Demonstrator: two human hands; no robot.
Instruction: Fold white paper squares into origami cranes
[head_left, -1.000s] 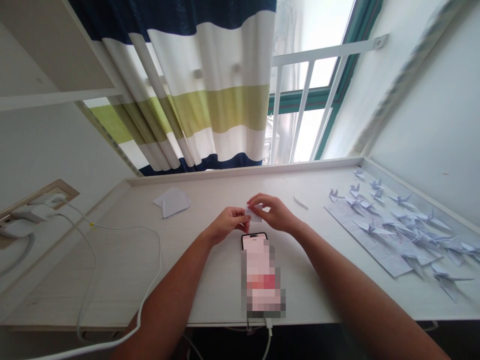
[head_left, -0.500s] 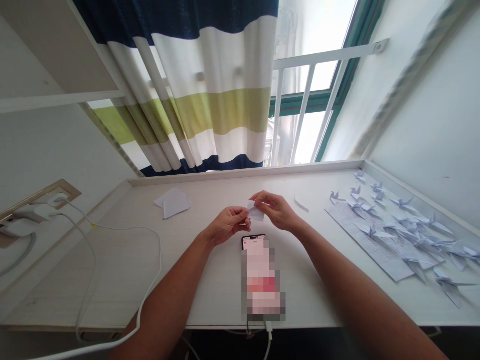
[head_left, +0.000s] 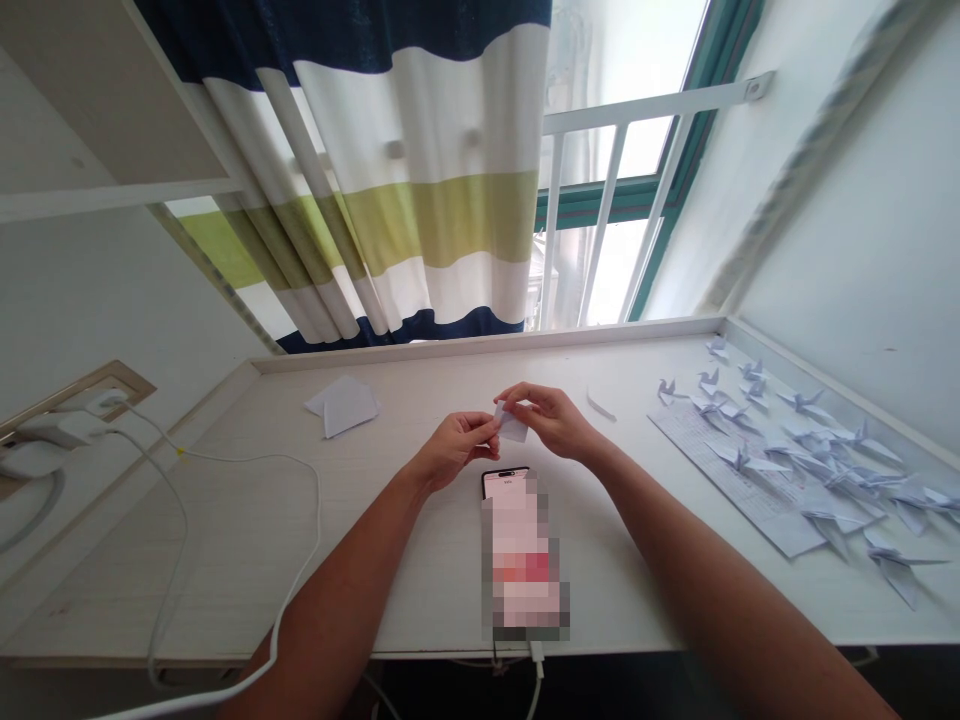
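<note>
Both hands meet above the middle of the white desk, pinching a small folded piece of white paper. My left hand grips its left edge with thumb and fingers closed. My right hand holds its top and right side, fingers curled over it. Just below the hands a phone lies flat on the desk with its screen lit and a cable plugged into its near end.
Several folded paper cranes lie on a printed sheet at the right. Loose white paper sheets rest at the back left. A white charging cable loops across the left side from a wall socket. A paper strip lies behind the hands.
The hands have shifted only slightly while working the small paper; the fold sits a little differently between the fingers. Nothing else on the desk has moved.
</note>
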